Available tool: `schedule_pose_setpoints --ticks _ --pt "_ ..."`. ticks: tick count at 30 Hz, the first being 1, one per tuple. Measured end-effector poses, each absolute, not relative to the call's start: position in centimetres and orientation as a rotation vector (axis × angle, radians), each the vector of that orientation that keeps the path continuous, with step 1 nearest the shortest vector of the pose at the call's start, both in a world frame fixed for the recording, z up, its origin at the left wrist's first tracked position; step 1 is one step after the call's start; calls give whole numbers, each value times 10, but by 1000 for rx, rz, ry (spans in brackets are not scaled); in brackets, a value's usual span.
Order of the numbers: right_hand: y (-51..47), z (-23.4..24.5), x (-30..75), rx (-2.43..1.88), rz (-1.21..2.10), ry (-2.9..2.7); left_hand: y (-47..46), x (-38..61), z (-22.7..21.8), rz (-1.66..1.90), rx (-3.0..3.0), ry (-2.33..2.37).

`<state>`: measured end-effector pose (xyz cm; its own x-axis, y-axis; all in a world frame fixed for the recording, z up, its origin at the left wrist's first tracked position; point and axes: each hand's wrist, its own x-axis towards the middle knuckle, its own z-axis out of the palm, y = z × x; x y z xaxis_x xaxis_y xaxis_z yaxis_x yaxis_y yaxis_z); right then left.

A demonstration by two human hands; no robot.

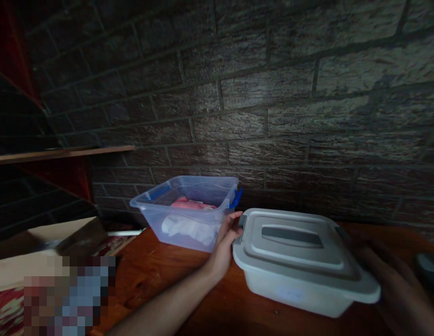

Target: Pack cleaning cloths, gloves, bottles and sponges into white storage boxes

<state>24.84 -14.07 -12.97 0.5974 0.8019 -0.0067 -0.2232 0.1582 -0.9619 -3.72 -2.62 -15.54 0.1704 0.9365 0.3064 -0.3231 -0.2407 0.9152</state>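
Observation:
A white storage box [294, 289] stands on the wooden table with its lid [238, 259] on top; a grey handle [292, 236] is set into the lid. My left hand [224, 245] is at the box's left end, its fingers curled on the grey side latch [242, 228]. Beside the opposite end is my right hand [388, 275], dark and smeared by motion; whether it touches the box cannot be made out. Just left of the box is a lidless clear plastic tub [152, 214] holding pink cloth [189, 203] and white cloth [192, 228].
A dark brick wall [238, 102] rises behind the wooden table [143, 275]. At the left lie an open cardboard box [70, 233] and a pixelated patch. A wooden shelf [66, 153] juts out above them. Partly cut off at the right edge is a dark object [429, 268].

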Motion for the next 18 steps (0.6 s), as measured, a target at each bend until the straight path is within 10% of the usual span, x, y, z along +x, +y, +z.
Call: schedule_pose_setpoints --ticks 18 --pt "-137 -130 249 -1193 860 -637 -29 -41 -128 1159 1290 869"
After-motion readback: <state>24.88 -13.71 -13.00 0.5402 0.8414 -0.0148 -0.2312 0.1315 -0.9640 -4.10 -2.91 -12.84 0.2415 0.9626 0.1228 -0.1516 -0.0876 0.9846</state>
